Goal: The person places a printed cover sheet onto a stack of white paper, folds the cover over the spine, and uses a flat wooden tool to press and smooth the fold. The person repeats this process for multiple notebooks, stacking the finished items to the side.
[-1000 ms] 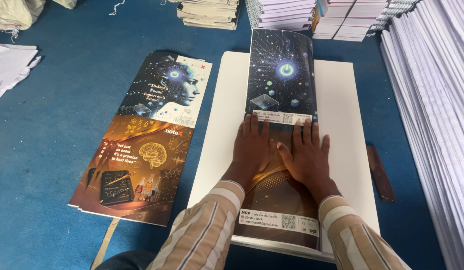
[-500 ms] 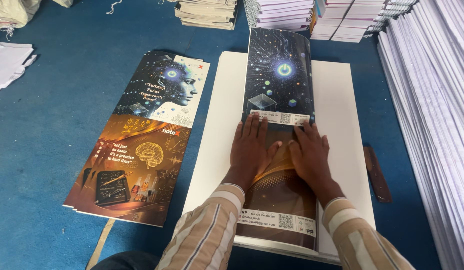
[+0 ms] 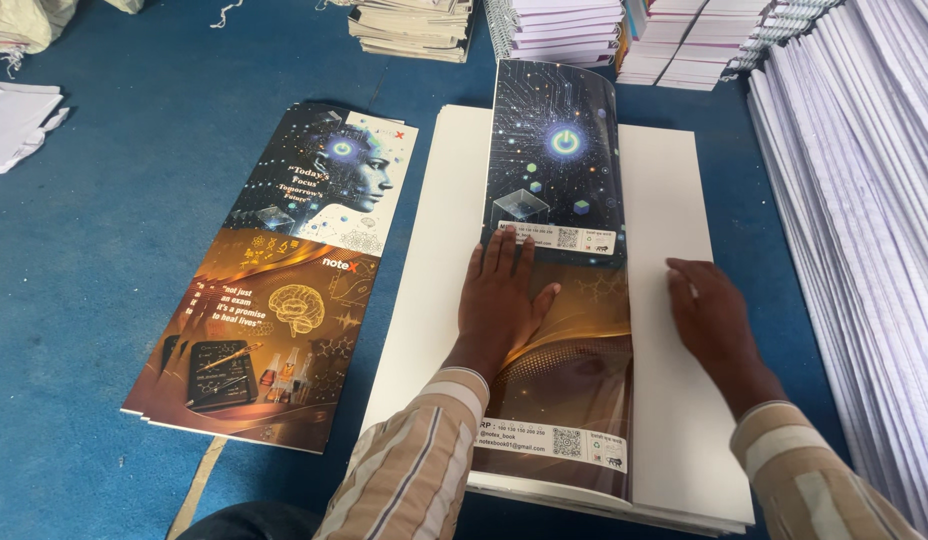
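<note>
Pressing flat with open fingers (image 3: 499, 262), the left hand (image 3: 501, 305) rests on the folded cover (image 3: 559, 300), fingertips just below its pale label strip. That cover lies on a white stack (image 3: 674, 440) on the blue floor (image 3: 104, 250). The right hand (image 3: 712, 315) lies spread and flat on the white stack just beside the cover's right edge, gripping nothing. Another pile of covers (image 3: 284, 290) lies left of it. Paper stacks (image 3: 864, 220) line the right side.
</note>
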